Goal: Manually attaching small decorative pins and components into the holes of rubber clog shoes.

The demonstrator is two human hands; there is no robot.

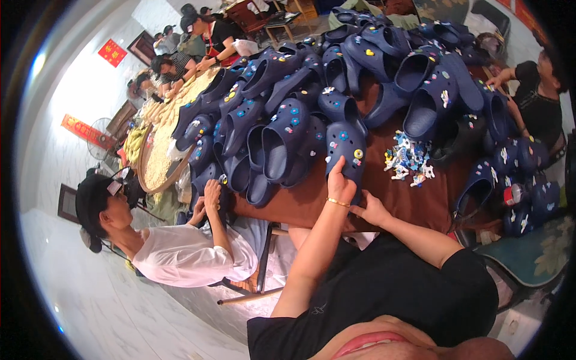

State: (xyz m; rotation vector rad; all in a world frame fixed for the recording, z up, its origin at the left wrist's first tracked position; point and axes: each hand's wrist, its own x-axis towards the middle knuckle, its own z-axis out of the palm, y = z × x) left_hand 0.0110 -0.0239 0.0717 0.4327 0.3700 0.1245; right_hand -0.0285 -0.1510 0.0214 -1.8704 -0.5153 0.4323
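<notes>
A navy clog [343, 141] with flower charms and a round yellow charm stands at the table's near edge, toe pointing away. My left hand [342, 185], a gold bracelet at its wrist, grips the clog with the thumb on top. At the clog's near end, my right hand [372, 210] has its fingers bent against the lower edge; the clog partly hides its fingertips. Just right of this clog lies a loose pile of white, blue and yellow charms [409, 159] on the brown table cover [384, 207].
A large heap of navy clogs [285, 135] covers the table's far and left parts. At my left a co-worker in white [186, 252] handles a clog; another in black [537, 90] sits at the right. A round tray of pale pieces [157, 165] stands beyond, with other people behind.
</notes>
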